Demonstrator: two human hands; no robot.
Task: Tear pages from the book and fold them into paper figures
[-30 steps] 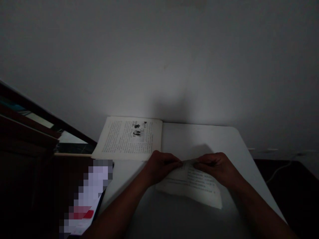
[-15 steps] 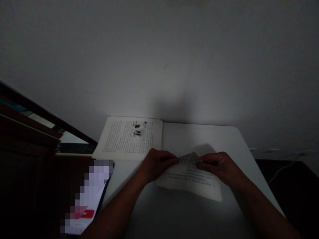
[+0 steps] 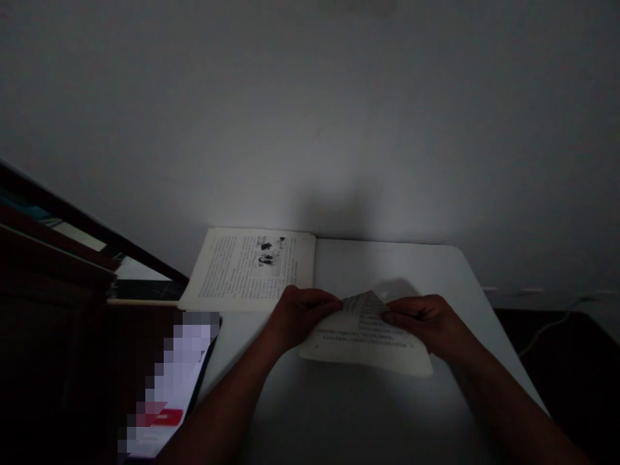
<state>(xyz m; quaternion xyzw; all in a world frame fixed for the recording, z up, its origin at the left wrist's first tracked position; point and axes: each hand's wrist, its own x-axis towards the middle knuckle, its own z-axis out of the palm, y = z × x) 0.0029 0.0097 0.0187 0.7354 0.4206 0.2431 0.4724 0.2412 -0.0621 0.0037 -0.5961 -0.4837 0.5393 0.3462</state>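
A printed sheet of paper (image 3: 368, 352), folded to a peak at its top, is held up over the white table. My left hand (image 3: 303, 320) pinches its upper left edge between thumb and fingers. At the upper right edge my right hand (image 3: 421, 320) pinches it the same way. The paper's lower edge hangs loose toward me, slightly curved. Behind my left hand lies a book (image 3: 247, 268), its page showing print and a small black-and-white drawing.
The white table (image 3: 387, 258) stands against a grey wall (image 3: 310, 116). A phone (image 3: 174, 387) with a lit, partly pixelated screen is at the left edge, beside my left forearm. Dark wooden furniture (image 3: 43, 290) is at far left; a pale cable (image 3: 547, 332) runs at right.
The paper's lower edge has lifted and flattened a little, and more print shows near the peak. My left hand has shifted slightly left; the right hand has hardly moved.
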